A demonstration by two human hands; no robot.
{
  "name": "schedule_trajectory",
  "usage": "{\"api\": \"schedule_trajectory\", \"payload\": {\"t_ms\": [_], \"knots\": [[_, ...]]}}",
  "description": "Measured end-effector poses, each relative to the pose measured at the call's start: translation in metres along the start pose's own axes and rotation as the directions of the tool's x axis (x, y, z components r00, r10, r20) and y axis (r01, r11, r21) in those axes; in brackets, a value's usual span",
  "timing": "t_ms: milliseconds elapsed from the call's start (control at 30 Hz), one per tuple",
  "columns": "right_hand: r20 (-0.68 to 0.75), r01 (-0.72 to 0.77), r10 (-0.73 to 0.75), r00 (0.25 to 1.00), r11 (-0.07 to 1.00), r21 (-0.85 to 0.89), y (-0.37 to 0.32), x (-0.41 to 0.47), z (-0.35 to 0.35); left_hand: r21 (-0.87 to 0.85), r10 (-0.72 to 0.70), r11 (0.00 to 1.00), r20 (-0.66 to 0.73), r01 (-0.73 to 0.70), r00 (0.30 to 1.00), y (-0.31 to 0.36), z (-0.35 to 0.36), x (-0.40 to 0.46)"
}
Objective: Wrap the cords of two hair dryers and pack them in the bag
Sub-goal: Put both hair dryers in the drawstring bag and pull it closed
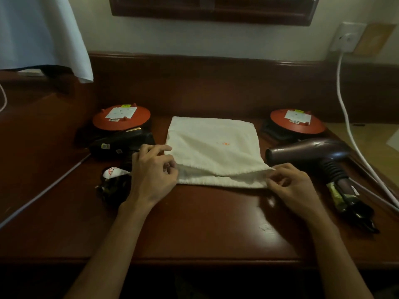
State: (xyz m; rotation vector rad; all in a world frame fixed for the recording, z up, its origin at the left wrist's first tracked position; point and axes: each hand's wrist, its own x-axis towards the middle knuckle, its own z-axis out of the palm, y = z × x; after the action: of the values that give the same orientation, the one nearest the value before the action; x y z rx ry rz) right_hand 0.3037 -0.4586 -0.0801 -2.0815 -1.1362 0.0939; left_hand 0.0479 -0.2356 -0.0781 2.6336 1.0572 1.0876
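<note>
Dark wood table [205, 229] against a pale wall, dimly lit. Going left to right: one red disc [121, 117], then the black dryer [122, 144] lying on its side with its cord [113, 184] bundled beside it. The left hand [151, 171] has a closed grip, pinching the bag [213, 147] at its near left corner. One bag, white cloth, lying flat in the middle: soft, light and limp, so the mouth will likely sag unless held at both corners. The right hand [289, 182] pinches the near right corner, upper layer lifted. Next the brown dryer [313, 154], cord wound at its handle: rigid, smooth, probably best lifted by the handle. Second red disc [297, 120] behind. Two dryers, two discs, one white cable [345, 113].
</note>
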Motion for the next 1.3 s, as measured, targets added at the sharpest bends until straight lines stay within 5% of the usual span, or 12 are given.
{"api": "schedule_trajectory", "payload": {"t_ms": [100, 167, 300, 433, 533, 633, 833, 1033, 1200, 1300], "knots": [[0.04, 0.004, -0.005, 0.999, 1.0, 0.027, 0.003, -0.01, -0.01, -0.042, -0.002, 0.999, -0.085, -0.002, 0.996, 0.013, -0.008, -0.006], [-0.086, 0.025, -0.027, 0.996, 0.999, -0.034, 0.0, -0.015, -0.023, -0.112, -0.008, 0.994, -0.096, -0.003, 0.995, 0.029, -0.011, -0.011], [-0.328, -0.126, 0.008, 0.945, 0.932, -0.34, 0.0, -0.006, -0.061, -0.177, 0.048, 0.984, 0.205, -0.011, 0.978, 0.079, 0.008, -0.004], [-0.08, -0.349, 0.39, 0.917, 0.69, -0.634, 0.021, 0.018, -0.081, -0.042, 0.175, 0.984, 0.392, -0.172, 0.903, 0.107, 0.049, 0.019], [0.068, -0.316, 0.476, 0.877, 0.677, -0.665, 0.042, 0.029, -0.094, -0.065, 0.122, 0.992, 0.418, -0.104, 0.9, 0.109, 0.068, 0.033], [0.144, -0.314, 0.481, 0.865, 0.742, -0.593, 0.048, 0.032, -0.105, -0.197, 0.043, 0.979, 0.427, 0.046, 0.903, 0.106, 0.073, 0.045], [0.01, -0.408, 0.414, 0.91, 0.903, -0.136, 0.049, 0.012, -0.093, -0.357, 0.043, 0.925, 0.44, 0.131, 0.897, 0.105, 0.062, 0.068], [-0.061, -0.18, 0.21, 0.976, 0.931, 0.318, 0.011, -0.033, -0.101, -0.381, 0.061, 0.918, 0.408, 0.109, 0.911, 0.113, 0.052, 0.089], [0.11, 0.032, -0.082, 0.991, 0.919, 0.393, -0.037, -0.066, -0.101, -0.455, 0.173, 0.888, 0.457, 0.062, 0.873, 0.123, 0.035, 0.108], [0.231, 0.037, -0.108, 0.967, 0.956, 0.291, -0.043, -0.067, -0.082, -0.529, 0.165, 0.841, 0.445, 0.11, 0.88, 0.123, 0.031, 0.111]]}}
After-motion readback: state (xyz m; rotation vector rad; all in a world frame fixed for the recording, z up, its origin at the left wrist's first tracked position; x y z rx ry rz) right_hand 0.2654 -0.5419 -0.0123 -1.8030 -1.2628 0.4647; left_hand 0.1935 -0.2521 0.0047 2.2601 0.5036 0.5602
